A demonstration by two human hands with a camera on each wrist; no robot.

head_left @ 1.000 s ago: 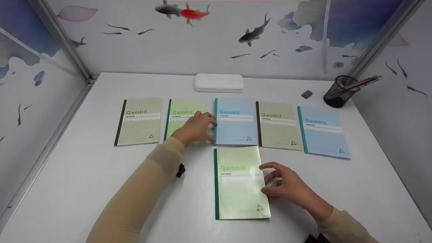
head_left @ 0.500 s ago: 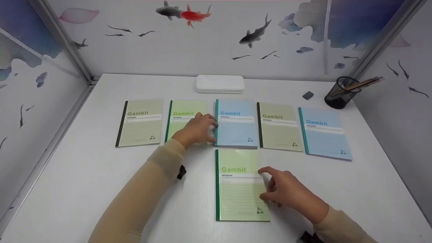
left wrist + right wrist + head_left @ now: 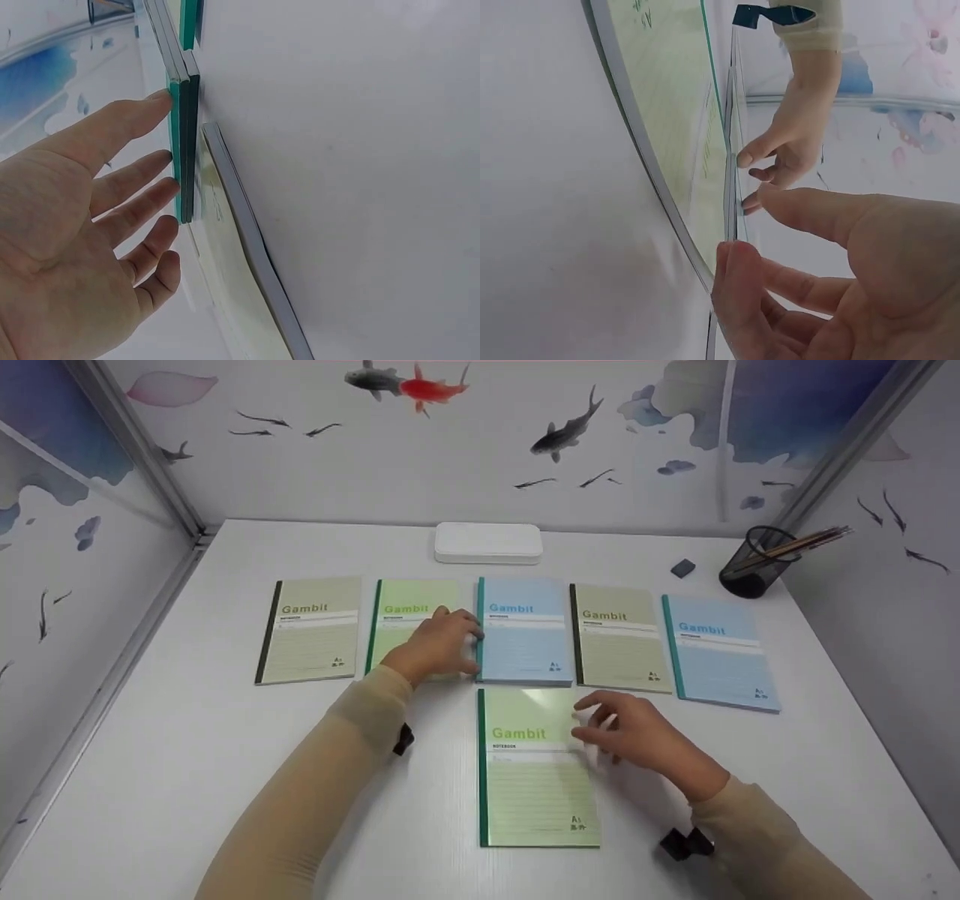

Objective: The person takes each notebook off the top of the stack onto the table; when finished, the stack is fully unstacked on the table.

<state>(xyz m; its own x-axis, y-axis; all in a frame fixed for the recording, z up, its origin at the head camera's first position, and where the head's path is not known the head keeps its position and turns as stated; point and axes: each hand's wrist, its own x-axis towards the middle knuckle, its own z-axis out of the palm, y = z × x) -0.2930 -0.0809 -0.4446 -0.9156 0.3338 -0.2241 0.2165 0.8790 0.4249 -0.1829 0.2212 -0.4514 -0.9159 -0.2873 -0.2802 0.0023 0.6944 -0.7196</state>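
Observation:
My left hand (image 3: 441,642) reaches over a light green notebook (image 3: 414,594), its fingertips at the green spine of the middle blue notebook (image 3: 525,649). In the left wrist view, the thumb and fingers line up along that spine (image 3: 178,142), where another dark edge shows beneath it. A second green notebook (image 3: 536,802) lies flat in front of the blue one. By its upper right edge hovers my right hand (image 3: 641,735), fingers loosely bent, thumb and forefinger apart with nothing between them.
The back row also has an olive notebook (image 3: 315,645) at left, another olive notebook (image 3: 622,649) and a blue notebook (image 3: 724,667) at right. Behind stand a white case (image 3: 487,542), a dark eraser (image 3: 682,568) and a mesh pen cup (image 3: 748,574) holding pencils.
My right hand has let go of the near green notebook's right edge and moved up toward its top corner. The notebook's cover now lies flatter. My left hand has stayed in place.

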